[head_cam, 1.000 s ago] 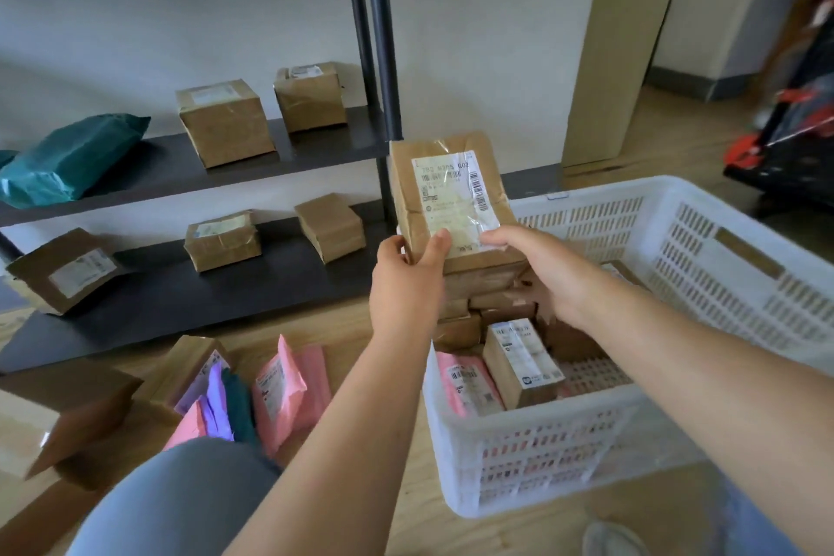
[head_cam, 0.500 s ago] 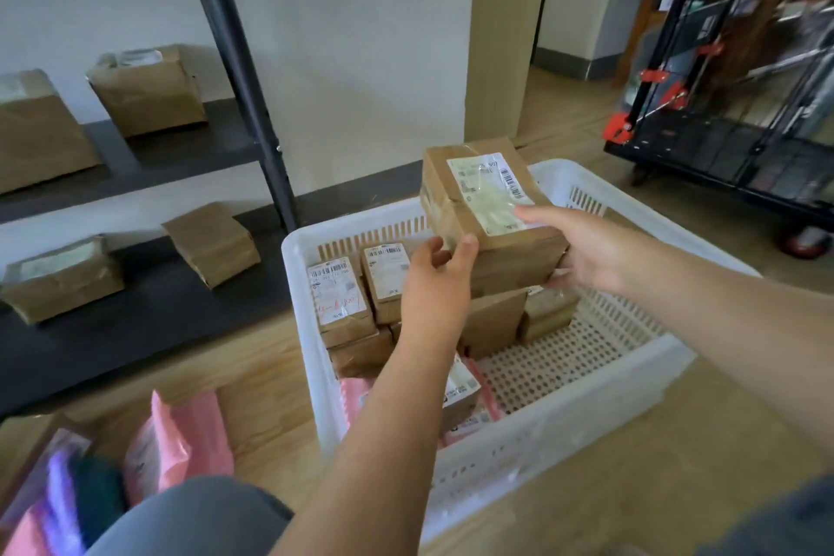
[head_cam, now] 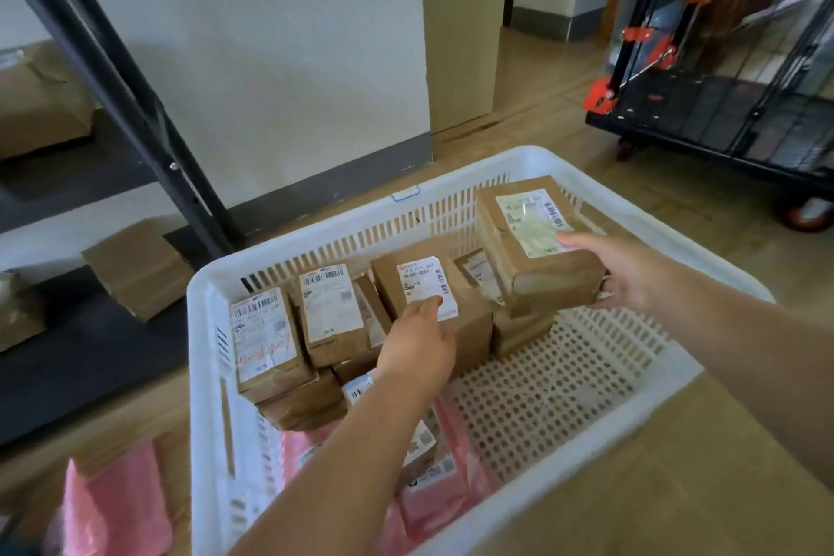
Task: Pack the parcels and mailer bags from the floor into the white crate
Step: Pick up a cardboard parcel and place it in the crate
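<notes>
White crate fills the middle of the frame, slotted walls all round, and it's well stocked. Up at its far right corner, the right hand grips a brown parcel, thumb laid over the label on top, fingers tucked underneath. That parcel sits over a short stack of brown boxes; touching or just clear of them, I can't tell.

Centre of the crate, the left hand rests on a white-labelled parcel, thumb on the label's lower edge. Whether the fingers actually clasp the box can't be made out.

To the left of that, two labelled parcels stand side by side on top of more brown boxes, the nearer one marked in red pen. Along the crate's near side, pink mailer bags lie flat, partly behind the left forearm. The perforated base shows at centre right.

Outside the crate, lower left, a pink mailer bag waits on the floor. Brown parcels sit on the dark shelf at left, and a black trolley stands upper right.
</notes>
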